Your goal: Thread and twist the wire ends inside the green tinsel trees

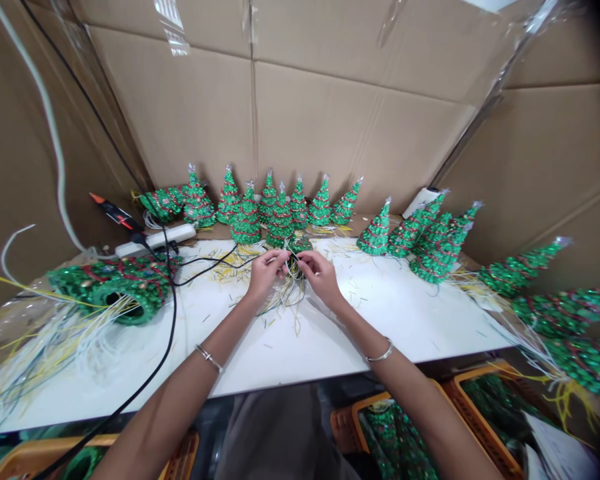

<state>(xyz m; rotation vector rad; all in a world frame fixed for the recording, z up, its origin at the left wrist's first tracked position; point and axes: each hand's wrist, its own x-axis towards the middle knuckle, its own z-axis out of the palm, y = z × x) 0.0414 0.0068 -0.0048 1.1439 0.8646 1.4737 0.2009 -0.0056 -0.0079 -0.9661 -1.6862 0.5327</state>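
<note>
Both my hands work close together at the middle of the white tabletop (300,347). My left hand (267,272) pinches thin wires (294,267) between thumb and fingers. Opposite it, my right hand (320,272) is closed on wires of the same bundle. The bundle comes from a small green tinsel Christmas tree (303,244) lying just beyond my fingers, mostly hidden by them. Loose wire ends hang below my hands onto the table. Which single wire each hand grips is too small to tell.
Several decorated trees (280,217) stand along the back, with more at the right (555,310). Larger trees (115,287) with long wires lie at the left, beside a power strip (155,240), soldering iron (115,215) and black cable (173,313). Orange crates (485,413) sit below.
</note>
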